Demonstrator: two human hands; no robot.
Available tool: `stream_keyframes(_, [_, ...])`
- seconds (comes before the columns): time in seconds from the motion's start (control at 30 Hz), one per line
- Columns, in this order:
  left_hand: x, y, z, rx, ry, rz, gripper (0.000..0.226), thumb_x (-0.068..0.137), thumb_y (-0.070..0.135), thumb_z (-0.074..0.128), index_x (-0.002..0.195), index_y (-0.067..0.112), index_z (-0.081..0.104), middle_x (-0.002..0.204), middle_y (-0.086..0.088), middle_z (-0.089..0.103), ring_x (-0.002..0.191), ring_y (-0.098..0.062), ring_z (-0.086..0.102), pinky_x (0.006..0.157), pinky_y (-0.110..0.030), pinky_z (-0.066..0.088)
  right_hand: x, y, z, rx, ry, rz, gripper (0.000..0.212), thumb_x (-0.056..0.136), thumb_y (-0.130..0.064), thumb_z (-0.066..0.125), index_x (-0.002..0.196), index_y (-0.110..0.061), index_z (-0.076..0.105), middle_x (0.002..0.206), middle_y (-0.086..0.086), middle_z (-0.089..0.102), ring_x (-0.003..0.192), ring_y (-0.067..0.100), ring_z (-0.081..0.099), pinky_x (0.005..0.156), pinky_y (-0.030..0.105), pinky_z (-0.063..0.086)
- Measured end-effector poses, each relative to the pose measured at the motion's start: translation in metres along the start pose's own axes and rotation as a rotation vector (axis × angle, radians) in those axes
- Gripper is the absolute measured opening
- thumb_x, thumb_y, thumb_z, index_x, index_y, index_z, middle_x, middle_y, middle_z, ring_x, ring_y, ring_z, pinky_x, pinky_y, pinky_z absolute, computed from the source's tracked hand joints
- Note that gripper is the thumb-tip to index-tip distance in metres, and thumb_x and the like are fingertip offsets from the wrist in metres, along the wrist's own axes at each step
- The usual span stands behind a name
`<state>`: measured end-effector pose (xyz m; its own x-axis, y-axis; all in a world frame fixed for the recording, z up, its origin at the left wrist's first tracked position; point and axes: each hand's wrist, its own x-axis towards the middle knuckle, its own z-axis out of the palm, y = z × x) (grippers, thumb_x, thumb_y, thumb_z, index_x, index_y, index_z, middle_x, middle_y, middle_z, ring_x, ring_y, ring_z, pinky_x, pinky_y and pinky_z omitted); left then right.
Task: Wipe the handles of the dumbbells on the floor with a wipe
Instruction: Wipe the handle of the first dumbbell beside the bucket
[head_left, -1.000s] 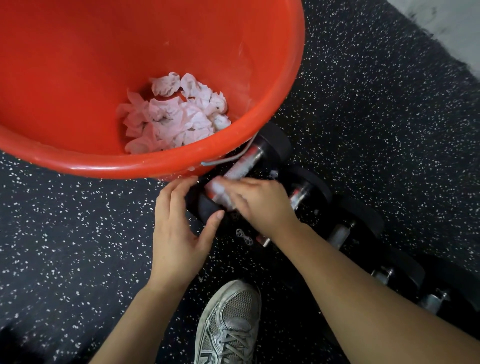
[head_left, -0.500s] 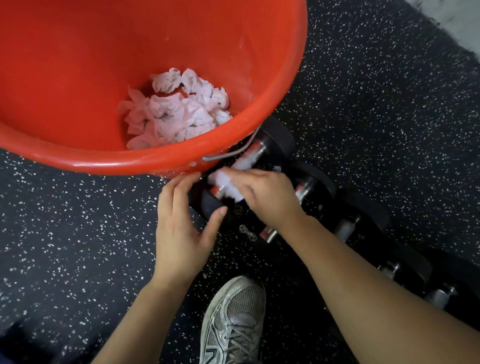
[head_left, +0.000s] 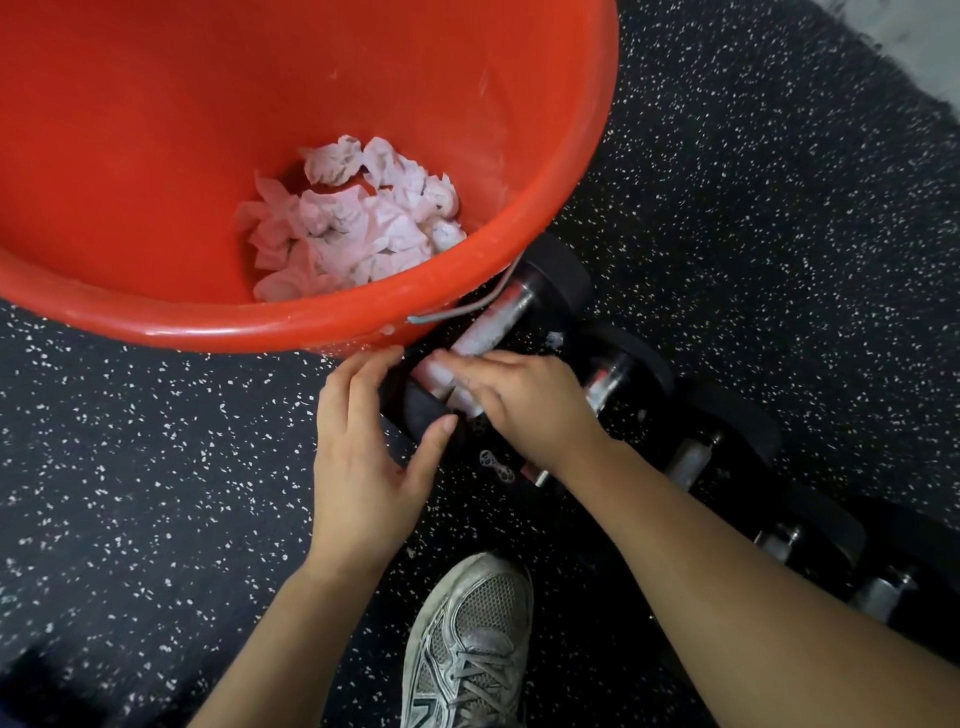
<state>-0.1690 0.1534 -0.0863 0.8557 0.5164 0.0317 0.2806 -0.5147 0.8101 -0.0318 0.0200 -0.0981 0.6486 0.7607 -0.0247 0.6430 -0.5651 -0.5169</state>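
A black dumbbell (head_left: 550, 291) with a chrome handle lies on the floor just beside the red bucket. My left hand (head_left: 363, 457) grips its near black end, thumb on one side and fingers on the other. My right hand (head_left: 524, 405) presses a white wipe (head_left: 441, 376) around the near part of the handle. The far part of the handle shows shiny and bare. More black dumbbells (head_left: 696, 452) lie in a row running to the lower right, partly hidden under my right forearm.
A large red bucket (head_left: 561, 156) holding several crumpled used wipes (head_left: 358, 223) fills the upper left, its wire handle over the first dumbbell. My grey shoe (head_left: 467, 639) stands at the bottom centre. The floor (head_left: 130, 467) is black speckled rubber; a pale floor edge shows top right.
My right hand has kept the wipe at the near end of the handle, shifting it only slightly. My left hand stays on the dumbbell's end.
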Motion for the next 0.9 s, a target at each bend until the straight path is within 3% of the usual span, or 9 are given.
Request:
stream_keyframes(0.1, [0.001, 0.000, -0.001, -0.008, -0.001, -0.006, 0.064, 0.090, 0.034, 0.075, 0.143, 0.014, 0.048, 0.143, -0.005, 0.048, 0.138, -0.017, 0.043, 0.120, -0.024, 0.029, 0.011, 0.014, -0.013, -0.103, 0.158, 0.151, 0.039, 0.101, -0.025, 0.044, 0.136, -0.040, 0.048, 0.092, 0.005, 0.075, 0.075, 0.033, 0.072, 0.063, 0.042, 0.058])
stream_keyframes(0.23, [0.000, 0.000, -0.001, -0.001, -0.005, -0.006, 0.062, 0.090, 0.035, 0.074, 0.143, 0.014, 0.048, 0.143, -0.004, 0.047, 0.138, -0.016, 0.043, 0.119, -0.022, 0.028, 0.017, 0.010, -0.010, -0.091, 0.199, 0.345, 0.038, 0.104, -0.022, 0.048, 0.138, -0.034, 0.059, 0.104, 0.008, 0.074, 0.084, 0.035, 0.072, 0.070, 0.043, 0.058])
stream_keyframes(0.43, [-0.003, 0.005, 0.001, 0.047, -0.011, 0.020, 0.061, 0.093, 0.033, 0.071, 0.145, 0.011, 0.048, 0.143, -0.010, 0.048, 0.138, -0.019, 0.042, 0.120, -0.023, 0.027, -0.004, -0.006, 0.000, 0.120, -0.043, 0.138, 0.044, 0.094, -0.025, 0.046, 0.134, -0.036, 0.063, 0.117, -0.002, 0.075, 0.097, 0.028, 0.073, 0.077, 0.044, 0.059])
stream_keyframes(0.53, [-0.010, 0.015, 0.003, 0.065, 0.006, 0.060, 0.057, 0.095, 0.032, 0.068, 0.144, 0.009, 0.049, 0.141, -0.010, 0.049, 0.134, -0.012, 0.040, 0.119, -0.023, 0.026, -0.001, -0.011, -0.004, 0.188, -0.177, 0.140, 0.039, 0.094, -0.026, 0.052, 0.129, -0.038, 0.065, 0.111, 0.000, 0.077, 0.102, 0.027, 0.072, 0.082, 0.044, 0.058])
stream_keyframes(0.63, [-0.014, 0.023, 0.005, 0.100, -0.011, 0.110, 0.059, 0.096, 0.039, 0.066, 0.144, 0.008, 0.050, 0.141, -0.010, 0.050, 0.133, -0.012, 0.039, 0.119, -0.031, 0.031, -0.003, -0.006, -0.028, 0.442, 0.008, 0.244, 0.033, 0.102, -0.021, 0.054, 0.131, -0.028, 0.067, 0.125, -0.009, 0.072, 0.119, 0.005, 0.066, 0.102, 0.038, 0.053])
stream_keyframes(0.7, [-0.016, 0.028, 0.006, 0.121, -0.037, 0.140, 0.063, 0.095, 0.045, 0.068, 0.144, 0.011, 0.049, 0.142, -0.008, 0.050, 0.135, -0.012, 0.039, 0.119, -0.034, 0.032, -0.012, 0.000, -0.050, 0.466, 0.124, 0.331, 0.033, 0.104, -0.021, 0.052, 0.134, -0.025, 0.065, 0.131, -0.013, 0.068, 0.124, -0.004, 0.059, 0.109, 0.027, 0.047])
stream_keyframes(0.8, [-0.021, 0.035, 0.015, 0.147, -0.088, 0.185, 0.075, 0.087, 0.056, 0.071, 0.144, 0.011, 0.050, 0.143, -0.007, 0.052, 0.136, -0.018, 0.043, 0.119, -0.030, 0.026, -0.041, 0.012, -0.072, 0.482, 0.178, 0.374, 0.033, 0.106, -0.019, 0.052, 0.137, -0.022, 0.062, 0.132, -0.017, 0.064, 0.123, -0.011, 0.056, 0.108, 0.014, 0.043])
stream_keyframes(0.9, [-0.029, 0.040, 0.025, 0.190, -0.145, 0.221, 0.086, 0.080, 0.064, 0.075, 0.144, 0.012, 0.050, 0.143, -0.007, 0.052, 0.137, -0.026, 0.045, 0.120, -0.034, 0.024, -0.069, 0.025, -0.077, 0.405, 0.212, 0.424, 0.032, 0.105, -0.021, 0.054, 0.134, -0.023, 0.065, 0.127, -0.016, 0.068, 0.111, -0.015, 0.060, 0.106, 0.017, 0.046])
